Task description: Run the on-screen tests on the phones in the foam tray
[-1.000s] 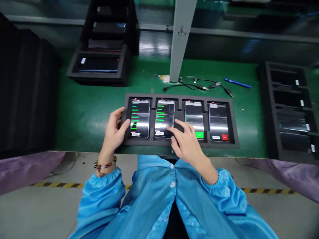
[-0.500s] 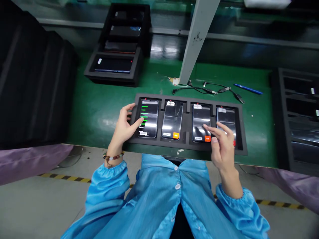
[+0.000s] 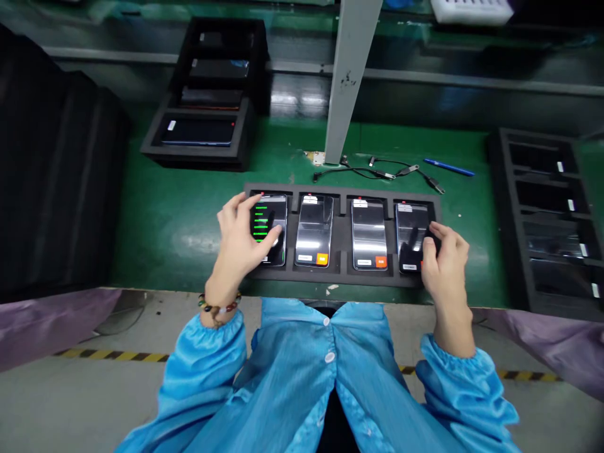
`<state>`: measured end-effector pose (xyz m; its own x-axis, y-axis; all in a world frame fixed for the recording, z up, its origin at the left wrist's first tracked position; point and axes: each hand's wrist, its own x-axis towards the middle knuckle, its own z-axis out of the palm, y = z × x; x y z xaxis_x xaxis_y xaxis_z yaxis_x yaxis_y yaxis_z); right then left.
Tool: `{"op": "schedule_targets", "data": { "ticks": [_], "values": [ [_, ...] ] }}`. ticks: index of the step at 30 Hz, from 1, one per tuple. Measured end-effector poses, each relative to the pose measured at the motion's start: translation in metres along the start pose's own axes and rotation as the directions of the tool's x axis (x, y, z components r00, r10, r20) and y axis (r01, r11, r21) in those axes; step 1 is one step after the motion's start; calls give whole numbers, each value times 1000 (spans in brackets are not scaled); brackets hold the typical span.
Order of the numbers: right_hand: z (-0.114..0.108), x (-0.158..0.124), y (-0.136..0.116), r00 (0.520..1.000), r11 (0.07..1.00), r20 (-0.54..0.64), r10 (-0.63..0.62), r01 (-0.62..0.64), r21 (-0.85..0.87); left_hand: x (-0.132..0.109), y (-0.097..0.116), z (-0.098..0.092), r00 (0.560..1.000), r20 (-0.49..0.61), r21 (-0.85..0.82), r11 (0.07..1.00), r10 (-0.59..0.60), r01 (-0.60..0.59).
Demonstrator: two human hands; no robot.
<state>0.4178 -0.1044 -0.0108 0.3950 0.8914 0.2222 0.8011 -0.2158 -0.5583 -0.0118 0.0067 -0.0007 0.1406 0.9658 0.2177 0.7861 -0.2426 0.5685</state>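
Note:
A black foam tray [image 3: 342,245] lies before me on the green bench, with several smartphones in its slots. My left hand [image 3: 243,233] is over the leftmost phone [image 3: 271,248], whose dark screen shows green lines of text. Its thumb and fingers are spread across that screen. At the tray's right end, my right hand [image 3: 446,261] has bent fingers, thumb and forefinger apart, beside the rightmost phone [image 3: 410,236]. Its fingertips reach the tray's rim; exact contact is unclear. Between them, one phone [image 3: 314,229] has an orange screen corner, and another phone [image 3: 369,233] a red-orange one.
Stacked foam trays [image 3: 198,154] with phones stand at the back left, another tray [image 3: 519,251] at the right. Large black stacks [image 3: 61,189] fill the left side. Behind my tray are a metal post [image 3: 346,82], short black cables [image 3: 358,170] and a blue pen [image 3: 448,167].
My right hand has moved right, from the third phone's screen to the tray's right end. My left hand has shifted further over the leftmost phone. The camera view has shifted slightly.

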Motion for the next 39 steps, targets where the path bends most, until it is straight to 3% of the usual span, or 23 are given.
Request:
{"op": "schedule_targets", "data": {
  "ticks": [6, 13, 24, 27, 31, 34, 36, 39],
  "values": [
    [12, 11, -5, 999, 998, -28, 39, -38, 58, 31, 26, 28, 996, 6, 111, 990, -87, 86],
    [6, 13, -13, 993, 980, 2, 117, -116, 163, 38, 25, 24, 996, 1, 153, 984, -92, 91],
    [1, 9, -11, 963, 934, 11, 269, -264, 240, 38, 34, 31, 995, 51, 289, 955, -89, 70],
    [0, 7, -13, 972, 947, 20, 235, -233, 221, 38, 35, 27, 996, 29, 277, 958, -84, 73],
    [7, 0, -39, 999, 992, -6, 39, -38, 124, 38, 53, 32, 998, -61, 159, 987, 11, -1],
    [21, -1, -68, 992, 993, 79, -95, 89, 81, 40, 85, 50, 995, 68, 151, 985, 71, -81],
    [29, 0, -84, 985, 992, 122, -121, 115, 55, 42, 107, 63, 987, 158, 220, 973, 30, -65],
    [37, 2, -95, 986, 994, 126, -111, 109, 22, 48, 128, 73, 978, 207, 277, 961, -35, -25]
  ]
}}
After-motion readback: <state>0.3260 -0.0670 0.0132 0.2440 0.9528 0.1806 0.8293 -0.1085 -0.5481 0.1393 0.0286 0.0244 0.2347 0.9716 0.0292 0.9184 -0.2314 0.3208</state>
